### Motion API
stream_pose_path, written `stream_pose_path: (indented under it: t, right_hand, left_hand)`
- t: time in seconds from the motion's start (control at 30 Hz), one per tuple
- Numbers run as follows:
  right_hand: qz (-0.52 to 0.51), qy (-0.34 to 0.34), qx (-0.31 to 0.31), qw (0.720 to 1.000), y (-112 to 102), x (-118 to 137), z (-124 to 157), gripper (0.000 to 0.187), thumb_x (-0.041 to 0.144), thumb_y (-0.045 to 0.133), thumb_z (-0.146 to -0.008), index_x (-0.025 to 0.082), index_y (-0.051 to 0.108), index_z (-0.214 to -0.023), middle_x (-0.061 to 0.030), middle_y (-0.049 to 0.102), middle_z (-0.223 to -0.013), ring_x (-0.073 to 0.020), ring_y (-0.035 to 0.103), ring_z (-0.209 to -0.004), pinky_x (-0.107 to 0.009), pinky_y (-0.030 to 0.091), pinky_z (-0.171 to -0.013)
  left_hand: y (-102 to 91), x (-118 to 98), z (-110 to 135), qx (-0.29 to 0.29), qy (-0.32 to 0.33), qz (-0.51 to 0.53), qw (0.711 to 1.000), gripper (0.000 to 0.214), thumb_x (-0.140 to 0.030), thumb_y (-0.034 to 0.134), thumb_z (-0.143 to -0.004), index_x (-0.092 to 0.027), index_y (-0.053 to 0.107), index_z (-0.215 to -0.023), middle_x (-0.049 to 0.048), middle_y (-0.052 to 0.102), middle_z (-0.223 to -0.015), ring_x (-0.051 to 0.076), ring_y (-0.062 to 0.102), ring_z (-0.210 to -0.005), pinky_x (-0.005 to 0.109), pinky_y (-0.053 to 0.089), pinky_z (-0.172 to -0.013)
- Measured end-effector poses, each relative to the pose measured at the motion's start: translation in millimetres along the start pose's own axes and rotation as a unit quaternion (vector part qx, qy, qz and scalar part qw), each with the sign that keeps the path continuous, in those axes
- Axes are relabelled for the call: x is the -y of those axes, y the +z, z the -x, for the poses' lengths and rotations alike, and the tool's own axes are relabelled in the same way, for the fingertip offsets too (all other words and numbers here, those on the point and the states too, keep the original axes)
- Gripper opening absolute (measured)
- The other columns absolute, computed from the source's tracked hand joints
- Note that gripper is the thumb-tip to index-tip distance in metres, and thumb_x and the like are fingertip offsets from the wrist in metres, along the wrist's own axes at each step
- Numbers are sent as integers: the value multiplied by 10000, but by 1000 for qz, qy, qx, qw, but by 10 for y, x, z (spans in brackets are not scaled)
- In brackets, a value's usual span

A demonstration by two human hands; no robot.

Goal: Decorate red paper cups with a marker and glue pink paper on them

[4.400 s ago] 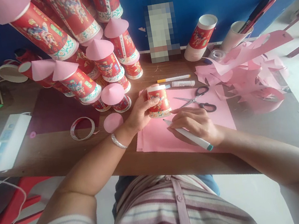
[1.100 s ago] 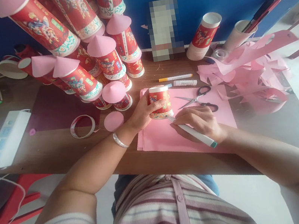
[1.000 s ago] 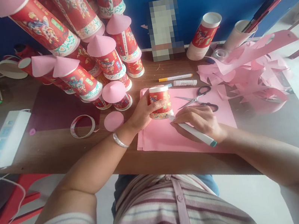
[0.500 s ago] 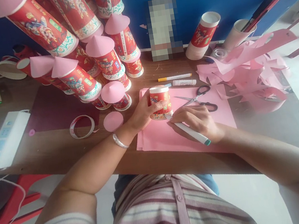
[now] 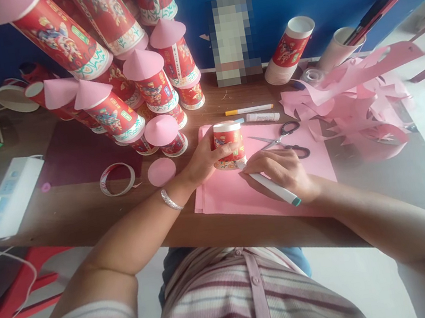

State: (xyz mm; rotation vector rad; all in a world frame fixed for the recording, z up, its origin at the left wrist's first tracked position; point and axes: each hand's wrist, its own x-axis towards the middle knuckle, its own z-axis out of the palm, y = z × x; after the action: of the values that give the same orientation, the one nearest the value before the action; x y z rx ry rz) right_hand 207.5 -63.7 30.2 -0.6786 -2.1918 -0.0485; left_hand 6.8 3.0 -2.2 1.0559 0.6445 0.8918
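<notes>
My left hand [image 5: 205,159] is wrapped round a red printed paper cup [image 5: 227,138], its white rim upward, over a stack of pink paper [image 5: 230,196]. Between the fingers of my right hand [image 5: 285,171] is a white marker [image 5: 274,189] with a green end. Its tip meets the lower band of the cup, where coloured marks show. Just beyond my right hand, a pair of scissors [image 5: 277,141] lies spread on the pink paper. Behind the cup rest a yellow-capped marker [image 5: 249,110] and another white marker [image 5: 262,117].
Stacked red cups with pink cone tops [image 5: 150,83] rise at the back left. A tape roll [image 5: 117,179] and a pink disc [image 5: 162,172] lie left of the cup. Pink paper scraps [image 5: 360,98], a cup stack [image 5: 290,50] and a pen holder [image 5: 342,47] occupy the right.
The marker tip has shifted slightly to the right along the cup's lower band. Both hands keep their hold, and the whole view has moved very slightly.
</notes>
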Motion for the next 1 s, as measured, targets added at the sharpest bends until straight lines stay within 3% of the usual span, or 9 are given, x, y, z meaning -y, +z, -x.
stream_pose_path:
  t: [0.33,0.77,1.0]
  right_hand:
    - [-14,-1,0,1000,16,0,2,188,39,679,-989,207,609,-1038,16,729,-807,-130,705,-665,-245,531,-591]
    - [1,-6,-46,999,39,-39,19,282,-2,717,-938,229,602,-1051,25,725,-776,-138,688,-633,-267,537,-571]
    - [3,-2,-33,999,21,-24,-12,263,21,723,-947,222,597,-1061,29,735,-784,-140,715,-646,-254,552,-588]
  left_hand:
    - [4,7,-5,-6,-2,-3,1000,564,-458,931,-740,-184,656,-1150,59,735,-1038,199,704,-924,331,561,-819]
    - [22,-36,7,3,-7,4,1000,507,-449,921,-752,-189,650,-1093,38,697,-982,192,681,-915,339,573,-824]
    - [14,-18,3,2,-12,14,1000,520,-427,931,-745,-189,650,-1112,32,704,-989,178,685,-897,313,567,-807]
